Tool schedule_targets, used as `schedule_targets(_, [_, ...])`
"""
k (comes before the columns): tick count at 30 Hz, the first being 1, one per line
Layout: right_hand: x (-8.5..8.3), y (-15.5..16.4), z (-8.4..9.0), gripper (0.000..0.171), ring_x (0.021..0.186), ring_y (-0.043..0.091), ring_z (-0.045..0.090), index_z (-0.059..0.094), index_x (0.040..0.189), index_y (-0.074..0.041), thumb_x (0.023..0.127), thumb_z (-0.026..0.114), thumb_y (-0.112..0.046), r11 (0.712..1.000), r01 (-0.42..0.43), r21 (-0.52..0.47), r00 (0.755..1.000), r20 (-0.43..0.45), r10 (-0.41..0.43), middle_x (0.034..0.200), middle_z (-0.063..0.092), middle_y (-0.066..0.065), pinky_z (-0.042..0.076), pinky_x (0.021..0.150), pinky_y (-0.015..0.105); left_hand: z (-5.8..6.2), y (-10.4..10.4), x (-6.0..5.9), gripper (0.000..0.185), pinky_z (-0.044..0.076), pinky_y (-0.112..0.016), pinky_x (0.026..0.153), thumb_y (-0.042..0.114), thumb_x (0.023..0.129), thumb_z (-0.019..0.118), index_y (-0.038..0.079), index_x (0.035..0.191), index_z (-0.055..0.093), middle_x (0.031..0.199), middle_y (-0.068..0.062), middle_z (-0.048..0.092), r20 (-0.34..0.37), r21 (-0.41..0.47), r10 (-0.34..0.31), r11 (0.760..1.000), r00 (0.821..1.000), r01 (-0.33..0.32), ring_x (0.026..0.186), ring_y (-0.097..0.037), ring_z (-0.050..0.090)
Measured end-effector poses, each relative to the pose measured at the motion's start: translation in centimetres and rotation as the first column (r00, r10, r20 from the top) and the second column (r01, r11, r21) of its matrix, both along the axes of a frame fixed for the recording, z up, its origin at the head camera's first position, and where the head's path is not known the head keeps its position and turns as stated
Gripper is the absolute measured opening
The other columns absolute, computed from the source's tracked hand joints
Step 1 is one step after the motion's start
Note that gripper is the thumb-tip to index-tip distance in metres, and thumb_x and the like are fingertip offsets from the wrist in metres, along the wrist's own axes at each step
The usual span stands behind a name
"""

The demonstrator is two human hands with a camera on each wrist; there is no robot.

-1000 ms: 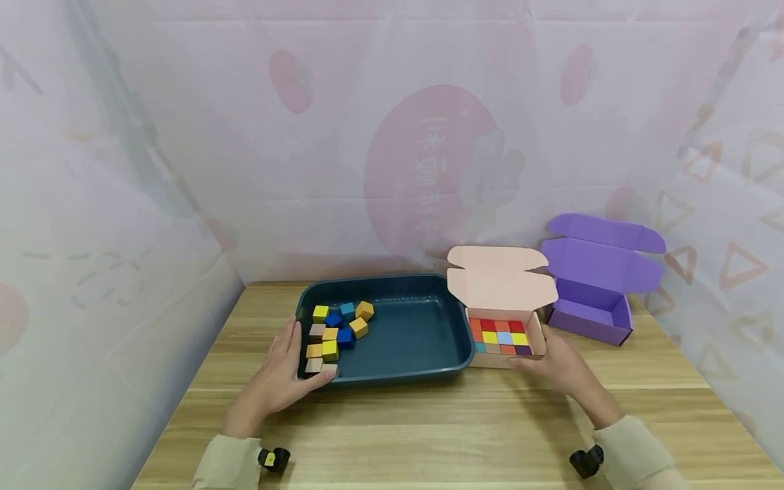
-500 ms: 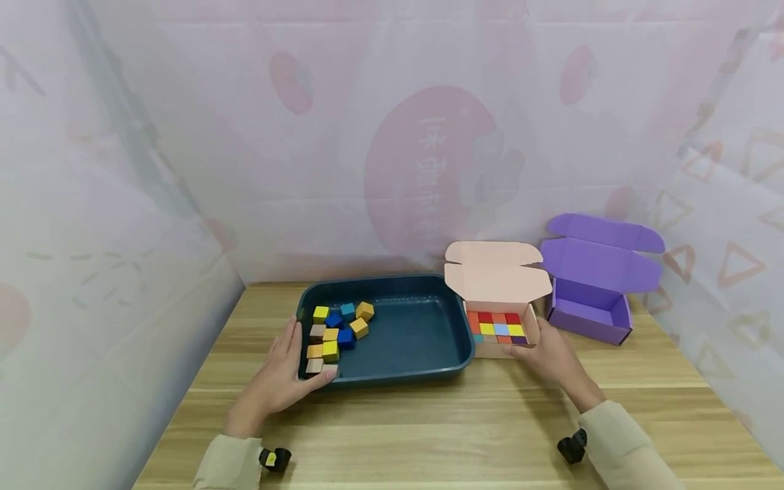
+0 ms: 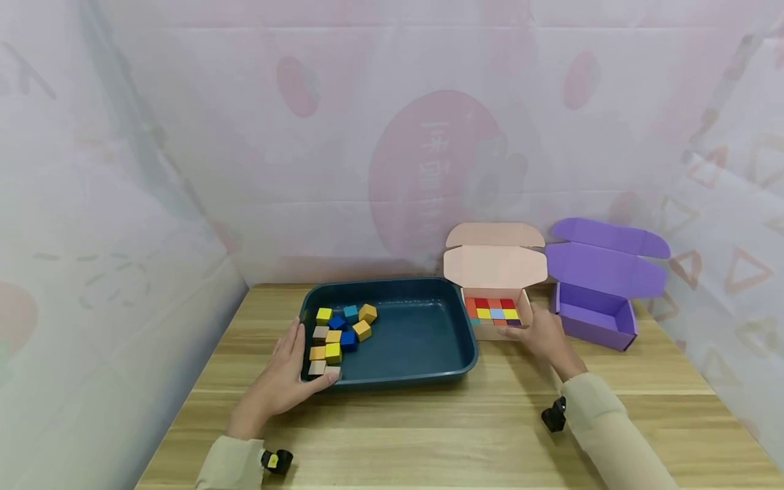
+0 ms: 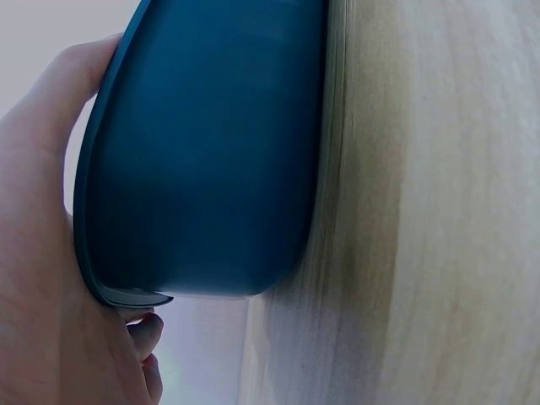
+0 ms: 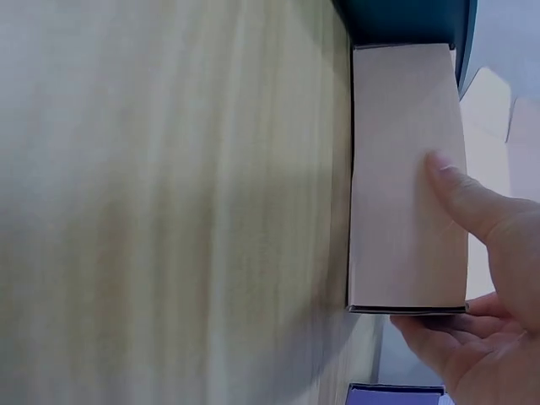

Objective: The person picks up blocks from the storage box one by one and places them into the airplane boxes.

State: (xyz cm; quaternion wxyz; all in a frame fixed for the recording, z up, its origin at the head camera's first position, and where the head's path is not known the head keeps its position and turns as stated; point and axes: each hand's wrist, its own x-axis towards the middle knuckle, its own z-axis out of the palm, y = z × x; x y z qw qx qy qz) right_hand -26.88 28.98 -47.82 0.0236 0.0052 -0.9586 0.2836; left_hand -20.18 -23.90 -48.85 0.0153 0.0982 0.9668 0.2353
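Observation:
My left hand (image 3: 278, 382) holds the front left corner of a dark teal tray (image 3: 404, 340), thumb over the front rim and fingers along the left side. In the left wrist view the tray's outer wall (image 4: 202, 152) fills the middle. Several coloured wooden cubes (image 3: 333, 337) lie loose at the tray's left end. Against its right side stands an open peach cardboard box (image 3: 490, 333), with rows of coloured cubes (image 3: 493, 312) inside. My right hand (image 3: 545, 337) grips the box's front right corner. Its thumb (image 5: 464, 198) presses the front wall, while the fingers sit at the right side.
An open purple cardboard box (image 3: 597, 323) stands right of the peach box, its lid raised. All this rests on a wooden table (image 3: 422, 435). A printed fabric backdrop (image 3: 343, 170) rises behind the table and along both sides.
My right hand has slid the peach box away from me, along the tray's right side toward the backdrop. The left hand and tray have stayed put.

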Motion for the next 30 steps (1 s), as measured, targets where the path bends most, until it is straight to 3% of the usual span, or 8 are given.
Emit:
schedule_targets(3, [-1.0,-0.1,0.0,0.1,0.125,0.05,0.06,0.043,0.151,0.012,0.088,0.083,-0.054,0.999,0.012,-0.031,1.0,0.021,-0.011,0.147,0.055,0.037,0.051,0.107,0.066,0.0,-0.1,0.0,0.13,0.012,-0.072,0.128,0.081,0.087,0.062,0.002,0.169,0.0,0.179,-0.013,-0.011,0.002,0.002,0.002,1.0,1.0,-0.002,0.164,-0.048,0.005])
schedule_targets(10, [-2.6,-0.5,0.0,0.076,0.114,0.041,0.063,0.056,0.136,0.006,0.089,0.084,-0.046,0.997,0.016,-0.081,1.0,0.003,-0.016,0.131,0.066,0.028,0.054,0.099,0.059,0.0,-0.2,0.0,0.129,0.013,-0.072,0.128,0.081,0.088,0.062,0.002,0.169,0.0,0.179,-0.012,-0.011,-0.015,0.0,-0.008,1.0,1.0,0.008,0.165,-0.047,0.004])
schedule_targets(15, [-3.6,-0.8,0.1,0.069,0.121,0.043,0.062,0.055,0.139,0.005,0.094,0.082,-0.04,0.997,-0.011,-0.075,1.0,-0.022,0.01,0.137,0.064,0.029,0.049,0.108,0.063,-0.1,-0.1,0.1,0.129,0.014,-0.073,0.128,0.08,0.088,0.063,0.002,0.169,0.001,0.179,-0.013,-0.01,-0.013,0.012,-0.009,1.0,1.0,0.009,0.164,-0.049,0.005])
schedule_targets(19, [-4.1,-0.6,0.1,0.072,0.134,0.05,0.056,0.052,0.142,0.004,0.095,0.08,-0.042,0.997,-0.006,-0.07,1.0,-0.007,0.005,0.146,0.059,0.03,0.041,0.115,0.068,-0.2,0.2,0.2,0.129,0.013,-0.072,0.128,0.081,0.088,0.062,0.002,0.169,0.001,0.179,-0.013,-0.01,-0.01,0.014,-0.005,1.0,1.0,0.005,0.164,-0.048,0.006])
schedule_targets(25, [-3.5,0.2,0.7,0.086,0.13,0.052,0.057,0.044,0.15,0.01,0.095,0.077,-0.048,0.999,0.008,-0.035,0.999,0.042,-0.006,0.143,0.057,0.036,0.05,0.106,0.065,-0.3,0.3,0.3,0.128,0.012,-0.073,0.128,0.077,0.089,0.064,0.001,0.169,0.0,0.179,-0.014,-0.011,-0.005,0.019,-0.003,1.0,1.0,0.003,0.164,-0.05,0.004])
schedule_targets(30, [-1.6,1.7,2.8,0.089,0.125,0.059,0.056,0.037,0.152,0.018,0.1,0.071,-0.045,0.999,0.03,0.04,0.999,-0.027,-0.029,0.138,0.055,0.044,0.05,0.104,0.068,0.1,0.3,0.2,0.128,0.013,-0.074,0.127,0.079,0.089,0.063,0.001,0.169,0.0,0.179,-0.014,-0.011,-0.011,0.011,-0.006,1.0,1.0,0.006,0.164,-0.049,0.005])
